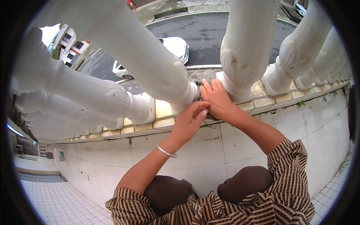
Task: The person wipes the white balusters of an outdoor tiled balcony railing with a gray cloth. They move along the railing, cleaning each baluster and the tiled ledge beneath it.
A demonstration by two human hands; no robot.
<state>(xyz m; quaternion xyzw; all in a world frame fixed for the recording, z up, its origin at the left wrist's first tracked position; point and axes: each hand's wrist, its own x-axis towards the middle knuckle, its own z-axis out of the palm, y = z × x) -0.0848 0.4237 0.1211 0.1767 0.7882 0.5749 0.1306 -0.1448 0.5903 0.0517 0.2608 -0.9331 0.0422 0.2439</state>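
Note:
My left hand (pixel 189 121), with a silver bangle (pixel 166 151) on its wrist, is at the tiled ledge, its fingers curled and its thumb near the index fingertip beside my other hand. Whether anything small is between them cannot be told. My right hand (pixel 216 97) lies palm down, fingers spread slightly, on rough grey material (pixel 203 76) in the gap between two white balusters. The left baluster (pixel 166 73) and the right baluster (pixel 244 62) stand on the ledge (pixel 164 123). Some of the grey material shows beyond my right fingertips; the rest is hidden under my hands.
More white balusters (pixel 104 95) line the ledge on both sides. Below the ledge is a pale tiled wall (pixel 197 143), close to my knees. Beyond the railing lie a road (pixel 205 33) and a white car (pixel 174 47). Small green plants (pixel 302 103) grow at the ledge's right side.

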